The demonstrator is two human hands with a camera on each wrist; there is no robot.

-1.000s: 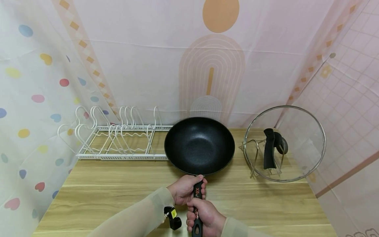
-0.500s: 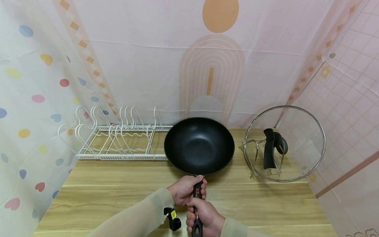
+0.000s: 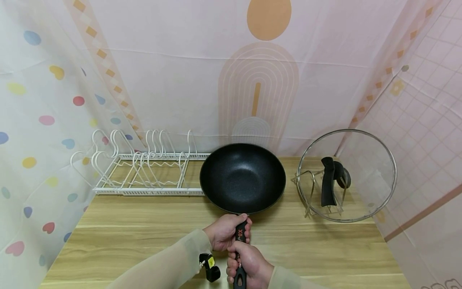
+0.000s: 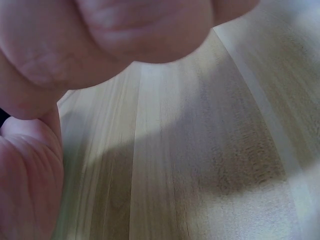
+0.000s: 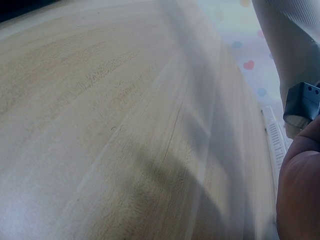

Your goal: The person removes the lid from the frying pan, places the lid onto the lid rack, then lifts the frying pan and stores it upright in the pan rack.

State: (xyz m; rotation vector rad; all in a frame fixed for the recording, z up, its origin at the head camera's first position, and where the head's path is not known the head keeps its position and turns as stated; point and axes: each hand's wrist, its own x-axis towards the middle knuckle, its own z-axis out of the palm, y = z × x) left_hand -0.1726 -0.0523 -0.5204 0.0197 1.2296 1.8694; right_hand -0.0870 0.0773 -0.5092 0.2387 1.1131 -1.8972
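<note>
A black wok [image 3: 242,178] shows its inside to the head camera, its long handle [image 3: 240,233] pointing toward the person. My left hand [image 3: 225,232] grips that handle close to the wok, thumb on top. Lower on the same handle, my right hand [image 3: 250,263] has its fingers curled round it. In the left wrist view, curled fingers [image 4: 145,30] fill the top, above the wooden surface. Only part of a hand [image 5: 300,190] shows at the right edge of the right wrist view; the handle is not visible there.
A white wire rack [image 3: 144,192] stands at the back left, its right end behind the wok. To the right, a glass lid [image 3: 373,176] with a black handle leans upright on a metal stand [image 3: 309,192]. Patterned curtains [image 3: 173,88] surround the wooden table [image 3: 144,241].
</note>
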